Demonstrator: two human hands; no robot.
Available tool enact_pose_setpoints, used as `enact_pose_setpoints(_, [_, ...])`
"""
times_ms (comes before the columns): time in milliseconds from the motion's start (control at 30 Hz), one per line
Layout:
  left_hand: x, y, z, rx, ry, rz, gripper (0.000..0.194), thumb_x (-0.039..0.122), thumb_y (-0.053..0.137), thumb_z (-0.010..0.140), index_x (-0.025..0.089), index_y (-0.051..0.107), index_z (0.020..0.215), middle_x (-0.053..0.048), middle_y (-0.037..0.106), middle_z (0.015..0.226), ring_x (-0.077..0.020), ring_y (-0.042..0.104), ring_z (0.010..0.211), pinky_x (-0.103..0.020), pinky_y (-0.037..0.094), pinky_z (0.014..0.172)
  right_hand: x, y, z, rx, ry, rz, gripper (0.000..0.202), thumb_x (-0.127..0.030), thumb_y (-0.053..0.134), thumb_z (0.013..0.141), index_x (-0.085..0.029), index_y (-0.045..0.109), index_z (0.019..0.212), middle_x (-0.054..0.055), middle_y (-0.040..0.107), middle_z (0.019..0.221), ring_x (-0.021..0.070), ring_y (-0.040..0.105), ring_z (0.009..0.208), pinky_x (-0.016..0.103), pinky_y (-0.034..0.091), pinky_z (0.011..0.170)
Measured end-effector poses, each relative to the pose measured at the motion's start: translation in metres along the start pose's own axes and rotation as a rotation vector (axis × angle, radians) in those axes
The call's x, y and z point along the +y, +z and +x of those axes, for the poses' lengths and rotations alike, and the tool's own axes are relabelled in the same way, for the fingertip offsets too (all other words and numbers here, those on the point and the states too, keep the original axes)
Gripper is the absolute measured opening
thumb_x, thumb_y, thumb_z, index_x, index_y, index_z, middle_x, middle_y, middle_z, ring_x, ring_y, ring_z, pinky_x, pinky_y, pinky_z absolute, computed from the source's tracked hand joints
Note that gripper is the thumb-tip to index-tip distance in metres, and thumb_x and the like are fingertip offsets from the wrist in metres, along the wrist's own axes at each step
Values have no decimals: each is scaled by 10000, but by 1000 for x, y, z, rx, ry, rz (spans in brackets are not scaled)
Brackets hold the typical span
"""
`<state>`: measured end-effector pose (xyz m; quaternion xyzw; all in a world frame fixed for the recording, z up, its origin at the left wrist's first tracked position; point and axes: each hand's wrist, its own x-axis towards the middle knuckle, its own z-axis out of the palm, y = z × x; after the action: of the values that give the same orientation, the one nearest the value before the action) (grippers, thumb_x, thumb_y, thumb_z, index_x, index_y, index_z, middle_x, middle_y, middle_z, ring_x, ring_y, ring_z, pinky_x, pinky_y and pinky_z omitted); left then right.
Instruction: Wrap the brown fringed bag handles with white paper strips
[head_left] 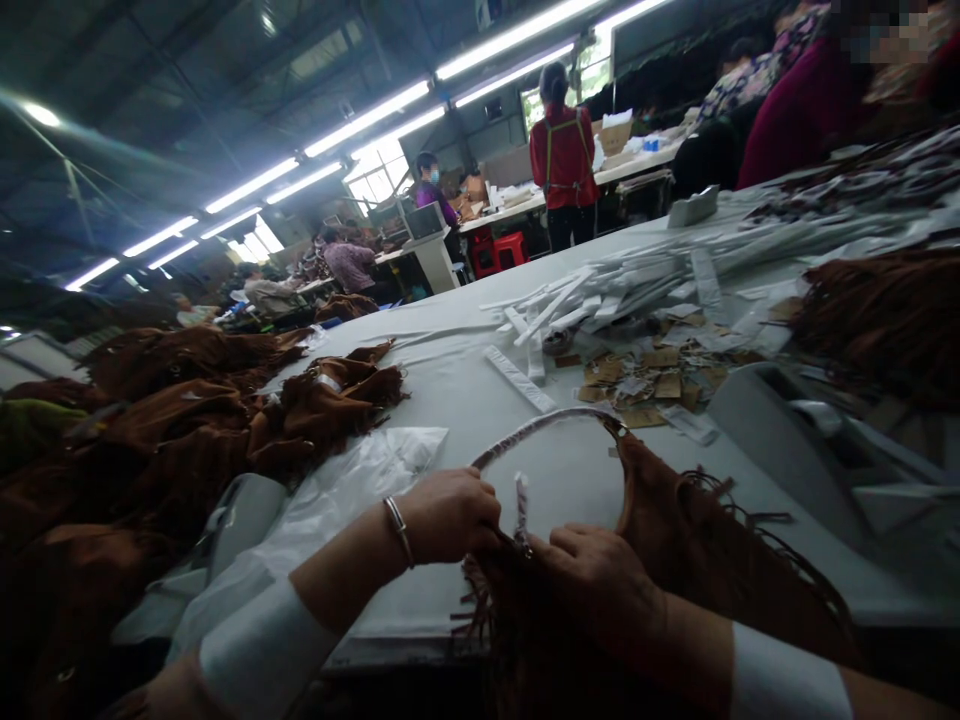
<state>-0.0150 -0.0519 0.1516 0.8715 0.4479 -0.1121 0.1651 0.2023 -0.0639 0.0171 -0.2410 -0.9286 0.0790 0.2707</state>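
A brown fringed bag [675,510] hangs over the near edge of the table, its strap [540,421] arching over the white surface in a wrapping. My left hand [452,515], with a bracelet at the wrist, is closed on the bag's upper edge at the left. Just right of it, my right hand [600,577] grips the same edge, fingers curled into the dark material. Between the hands a short wrapped strip [521,508] stands up from the bag's edge. The lower part of the bag is in deep shadow.
Brown bags are heaped at the left [180,420], beside clear plastic bags [360,480]. White strips [615,285] and small tan tags [667,375] lie across the table [450,375]. A grey-white tape dispenser [787,450] is at the right. Several people work farther back.
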Motion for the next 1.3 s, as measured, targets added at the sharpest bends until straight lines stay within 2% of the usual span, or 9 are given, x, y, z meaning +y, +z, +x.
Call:
enact_pose_setpoints(133, [18,10,-6,51,-189,131,131,262,712,760,218,651,867,-37,690,841,-231,609,859,-318,475,753,-2,4,0,-13,-24,-1,299,-128,594,886,-170,579,1182,11,609,759,166,534,675,310,331,587])
enact_pose_setpoints(233, [34,13,-5,72,-242,180,403,202,649,754,209,593,1153,-67,688,847,-273,614,916,-328,480,707,-6,4,0,-29,-33,5,307,-143,618,868,-156,583,1172,28,626,790,184,540,697,317,347,601])
enact_pose_setpoints(400, [49,9,5,-40,-139,335,811,270,551,861,315,125,1550,-71,688,814,-267,644,713,-324,452,596,-7,1,1,-74,-48,59,250,-144,620,866,-179,610,1113,30,640,787,189,552,694,318,354,609])
enact_pose_setpoints(533, [44,2,11,-115,-66,335,664,263,518,877,390,305,1492,-49,676,758,-251,639,618,-306,433,544,-5,0,3,-48,-65,83,188,-150,588,900,-169,613,1086,46,654,813,186,567,719,311,365,630])
enact_pose_setpoints(700, [30,2,14,-50,-50,-49,388,243,683,699,246,669,1087,-56,691,956,-226,657,848,-310,504,767,-3,-4,5,-105,-34,88,120,-152,578,913,-167,611,1028,49,657,878,182,578,760,309,391,651])
enact_pose_setpoints(933, [30,31,16,101,-381,-266,262,464,808,684,233,707,754,-36,729,892,-360,520,1260,-505,365,1066,1,4,0,-65,-23,121,188,-154,588,902,-198,639,1077,47,670,870,192,591,766,305,414,669])
enact_pose_setpoints(1067, [40,45,13,241,-307,-129,21,267,698,827,251,705,815,-19,722,866,-333,462,1342,-629,174,1143,5,11,3,-53,-12,109,119,-103,561,879,-161,630,955,45,665,818,176,582,695,289,396,628])
enact_pose_setpoints(1200, [46,52,17,488,-189,237,181,106,535,897,204,665,818,-50,675,836,-304,379,1406,-632,23,1176,3,9,13,-192,87,-2,101,-69,587,818,-155,618,776,66,653,753,192,590,654,297,355,569])
enact_pose_setpoints(1300, [35,47,23,569,-258,390,233,32,487,873,166,657,786,-89,673,857,-343,397,1381,-680,2,1152,-2,2,19,-230,68,-45,95,-69,583,821,-152,627,838,75,661,768,201,601,663,305,335,554])
